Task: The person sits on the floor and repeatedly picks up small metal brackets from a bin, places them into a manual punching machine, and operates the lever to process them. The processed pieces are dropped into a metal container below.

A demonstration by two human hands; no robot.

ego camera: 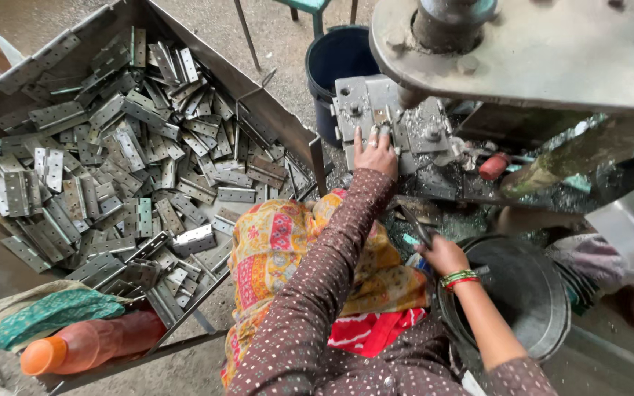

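My left hand (pixel 376 152) reaches forward and presses its fingers onto a grey metal piece at the die block (pixel 387 117) of a press machine (pixel 522 44). My right hand (pixel 440 253), with bangles at the wrist, is closed around a thin dark metal tool (pixel 414 224) that points up and left, just above a round metal pan (pixel 530 293). A large sheet-metal tray (pixel 273 110) on my left holds several grey hinge plates (pixel 111 161) in a loose heap.
A dark blue bucket (pixel 335 62) stands behind the die block. An orange plastic bottle (pixel 89 343) and a green cloth (pixel 53 312) lie at the tray's near corner. A red-handled object (pixel 493 166) rests on the machine bed amid metal scrap.
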